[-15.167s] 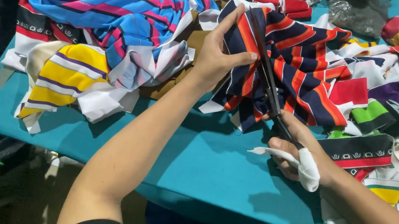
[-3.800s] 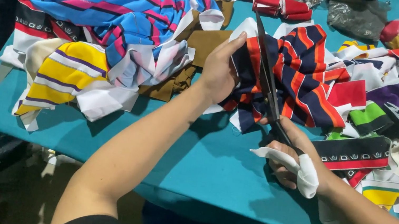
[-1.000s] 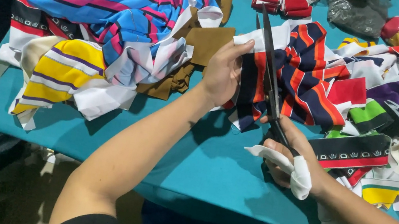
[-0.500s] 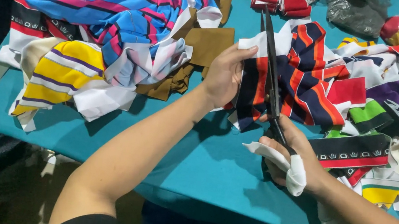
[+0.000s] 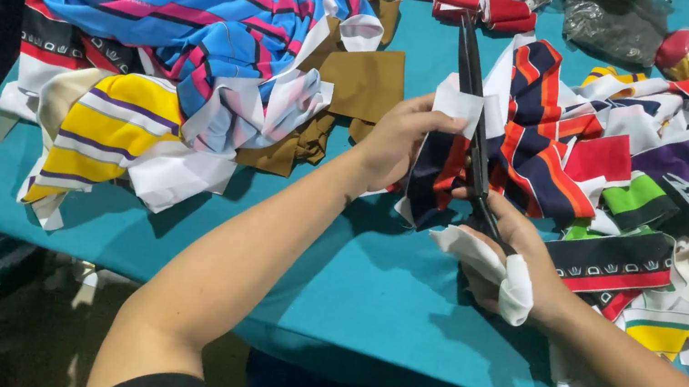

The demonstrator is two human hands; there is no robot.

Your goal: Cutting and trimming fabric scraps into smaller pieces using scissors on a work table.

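right then, your left hand (image 5: 399,142) pinched the striped cloth (image 5: 537,141) on the table (image 5: 344,313) while your right hand (image 5: 513,266) gripped the scissors (image 5: 475,122), mid-cut. next, i think, slow steady snips.

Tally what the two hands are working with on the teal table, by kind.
Hands: 2, left hand and right hand
Scissors: 1
Navy, red and orange striped fabric piece being cut: 1
Total: 4

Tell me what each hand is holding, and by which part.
The right hand holds long dark scissors by the cloth-wrapped handles. The left hand grips the navy, red and orange striped fabric at its near edge beside the blades.
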